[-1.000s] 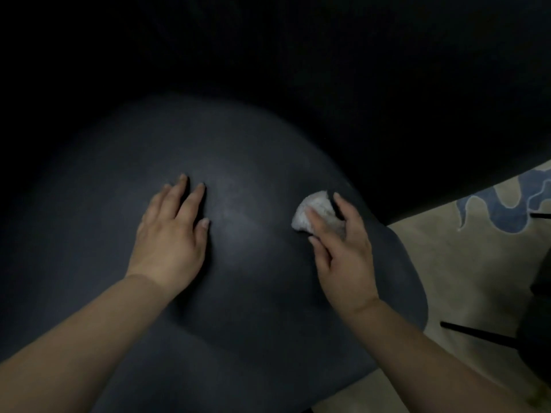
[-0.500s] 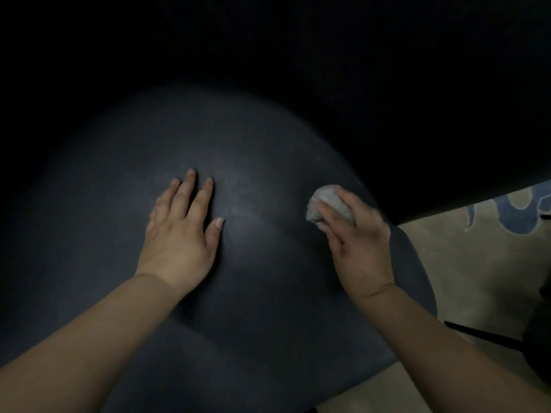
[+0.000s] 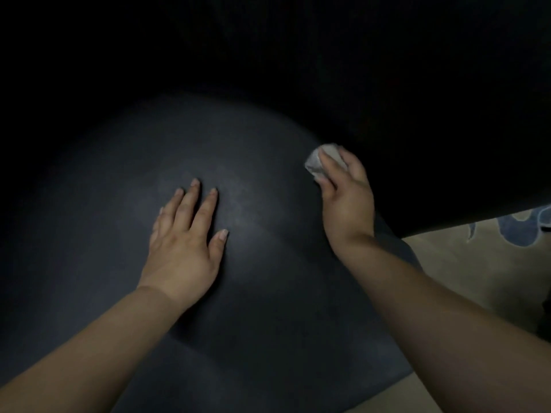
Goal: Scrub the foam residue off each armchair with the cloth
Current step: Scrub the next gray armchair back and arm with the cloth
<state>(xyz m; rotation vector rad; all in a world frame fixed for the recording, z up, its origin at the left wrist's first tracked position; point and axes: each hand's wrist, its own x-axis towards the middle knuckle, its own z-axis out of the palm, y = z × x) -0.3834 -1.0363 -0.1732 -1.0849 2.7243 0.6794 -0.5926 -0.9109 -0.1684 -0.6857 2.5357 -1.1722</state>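
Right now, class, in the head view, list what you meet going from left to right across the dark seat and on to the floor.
Left hand resting flat on the dark rounded armchair cushion → crumpled whitish cloth → right hand gripping it → beige rug with blue pattern.

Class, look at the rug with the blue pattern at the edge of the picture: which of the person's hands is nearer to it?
Right. The right hand, gripping the cloth, is at the armchair's right edge, on the rug's side. The left hand lies flat mid-cushion, farther from it.
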